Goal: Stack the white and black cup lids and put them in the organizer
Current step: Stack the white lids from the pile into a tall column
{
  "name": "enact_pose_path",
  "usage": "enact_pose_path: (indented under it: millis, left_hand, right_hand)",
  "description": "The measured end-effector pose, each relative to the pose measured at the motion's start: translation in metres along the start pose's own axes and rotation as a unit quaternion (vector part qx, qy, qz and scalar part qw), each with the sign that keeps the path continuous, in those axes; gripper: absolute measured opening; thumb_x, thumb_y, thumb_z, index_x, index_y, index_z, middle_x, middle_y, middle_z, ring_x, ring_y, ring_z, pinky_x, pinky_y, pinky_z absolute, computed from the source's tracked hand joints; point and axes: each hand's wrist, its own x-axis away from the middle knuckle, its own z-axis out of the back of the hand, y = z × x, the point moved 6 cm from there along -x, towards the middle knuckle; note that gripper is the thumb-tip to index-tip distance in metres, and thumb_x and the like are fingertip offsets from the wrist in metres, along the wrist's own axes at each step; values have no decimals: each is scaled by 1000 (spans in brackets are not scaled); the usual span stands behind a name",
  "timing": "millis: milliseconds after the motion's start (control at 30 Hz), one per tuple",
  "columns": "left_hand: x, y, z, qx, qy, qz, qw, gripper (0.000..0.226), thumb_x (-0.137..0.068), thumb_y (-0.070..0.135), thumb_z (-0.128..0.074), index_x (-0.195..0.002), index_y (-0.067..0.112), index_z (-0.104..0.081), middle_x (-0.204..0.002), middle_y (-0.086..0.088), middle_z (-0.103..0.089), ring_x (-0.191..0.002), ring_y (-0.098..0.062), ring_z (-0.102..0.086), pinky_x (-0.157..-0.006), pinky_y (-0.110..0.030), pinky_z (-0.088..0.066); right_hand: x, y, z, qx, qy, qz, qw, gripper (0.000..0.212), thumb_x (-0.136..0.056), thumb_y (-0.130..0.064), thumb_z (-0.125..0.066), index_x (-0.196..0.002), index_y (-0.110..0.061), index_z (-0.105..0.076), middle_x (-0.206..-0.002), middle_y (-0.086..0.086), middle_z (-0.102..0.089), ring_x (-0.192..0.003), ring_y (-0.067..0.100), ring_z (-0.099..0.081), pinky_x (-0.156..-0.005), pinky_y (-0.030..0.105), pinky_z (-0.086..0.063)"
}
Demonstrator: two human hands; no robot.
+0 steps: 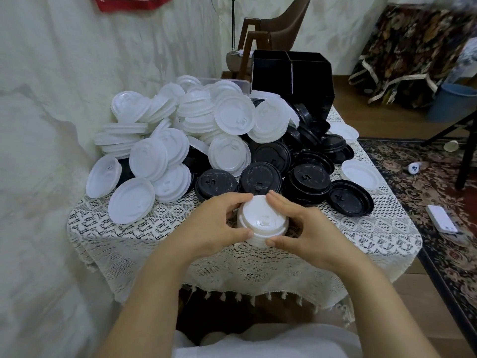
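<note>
Organizer (273,73) base behind the lid heap (233,113)

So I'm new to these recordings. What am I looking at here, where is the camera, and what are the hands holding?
There is no machine here: a person works with two bare hands. The single picture comes from a camera worn on the person's head, looking forward and down, so you see roughly what the person sees. The left hand and right hand both curl their fingers round a stack of white lids at the near side of a lace-covered table. Behind it lies a heap of loose white lids on the left and black lids on the right. The black organizer, split into compartments, stands at the far edge.
</note>
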Motion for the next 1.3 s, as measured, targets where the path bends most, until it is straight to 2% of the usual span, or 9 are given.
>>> enact_pose_path:
  millis: [233,400,600,700,800,900,1033,1167,1300]
  left_hand:
    - [2,7,5,-38,26,-22,999,63,-80,11,-75,-135,30,-52,-131,13,-56,-118,-2,-54,-106,-28,-43]
    - [-2,28,36,68,210,-84,972,28,-89,7,-64,-115,20,-66,-109,12,-68,-98,7,-62,-85,-5,-45]
    - [-28,14,65,59,361,-76,927,20,-92,9,-59,-108,19,-63,-112,2,-63,-103,-7,-59,-96,-26,-49]
    - [-41,10,60,-2,326,-66,943,27,-90,11,-60,-116,18,-61,-125,0,-51,-121,-14,-48,-109,-37,-39]
    - [-47,5,46,-52,251,-27,966,40,-92,15,-61,-131,23,-56,-154,-3,-28,-143,-13,-23,-111,-19,-14]
    - [-49,4,44,-64,245,-22,967,43,-93,15,-60,-135,21,-53,-155,-3,-25,-144,-12,-21,-105,-14,-13]
    - [-50,2,46,-38,255,-29,966,36,-93,13,-59,-128,17,-59,-139,-1,-40,-132,-10,-36,-96,-8,-20]
    - [-46,6,51,5,273,-76,959,25,-91,3,-57,-106,21,-68,-115,-3,-56,-101,-8,-56,-83,-3,-37]
    - [-37,16,55,53,283,-121,950,36,-89,-5,-56,-91,29,-67,-102,3,-61,-79,3,-58,-78,-11,-44]
  right_hand:
    - [1,1,-1,-11,10,-4,1000,89,-73,-16,-84,-147,-31,-37,-137,-42,-27,-139,-9,-24,-121,33,-24]
    - [2,0,0,-8,14,4,1000,88,-71,-21,-85,-145,-33,-39,-133,-46,-29,-138,-12,-25,-120,31,-24]
    - [3,1,1,-6,17,6,1000,88,-71,-23,-86,-145,-36,-39,-139,-42,-30,-136,-16,-24,-119,24,-22]
    - [2,2,0,-2,14,9,1000,87,-73,-23,-85,-145,-36,-38,-141,-42,-29,-134,-19,-23,-117,18,-20]
    - [2,3,0,-2,14,13,1000,86,-73,-24,-85,-145,-38,-38,-137,-46,-28,-128,-28,-21,-115,14,-19]
    - [2,4,0,-4,14,11,1000,86,-73,-25,-85,-144,-38,-39,-135,-48,-27,-125,-31,-19,-113,13,-19]
    - [2,2,0,1,14,12,1000,86,-73,-26,-85,-145,-38,-38,-135,-49,-25,-128,-28,-21,-111,9,-18]
    - [3,1,0,-1,11,9,1000,86,-73,-26,-85,-145,-37,-39,-135,-49,-25,-134,-20,-23,-118,19,-20]
    - [3,1,0,0,11,9,1000,85,-74,-27,-85,-145,-37,-39,-135,-48,-26,-132,-22,-23,-119,24,-21]
